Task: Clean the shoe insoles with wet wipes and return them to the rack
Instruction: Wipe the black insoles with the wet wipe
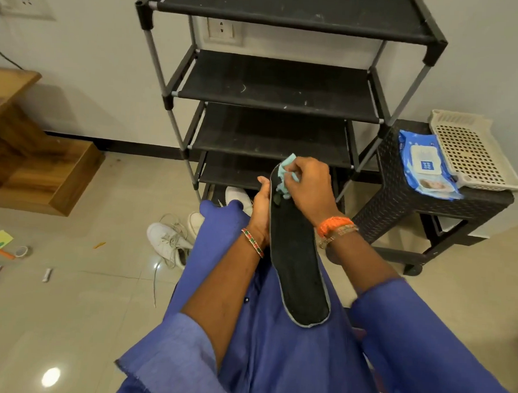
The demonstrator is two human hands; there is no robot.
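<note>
Insole held over the lap, wipe on its toe end

Wood furniture [31, 156] fills my far left, with small scraps [3, 249] scattered on the floor tiles beside it. White sneakers [172, 241] lie on the floor just left of my knee, laces trailing. Straight ahead stands the black shoe rack [283, 87], its shelves bare where I can see them; nothing sits between my hands and its lower tiers.

My left hand [261, 209] grips the black insole [298, 263] along its left edge, fingers curled behind it and thumb at the rim. The insole tilts lengthwise, heel end toward me over my blue clothing, toe end up near the rack. My right hand [307, 185] pinches a pale blue wet wipe [287, 175] in bunched fingers, pressing it onto the toe end.

Further right, a dark woven stool [405, 208] carries the wipes pack [425, 165] and a cream perforated tray [473, 152], touching each other.
</note>
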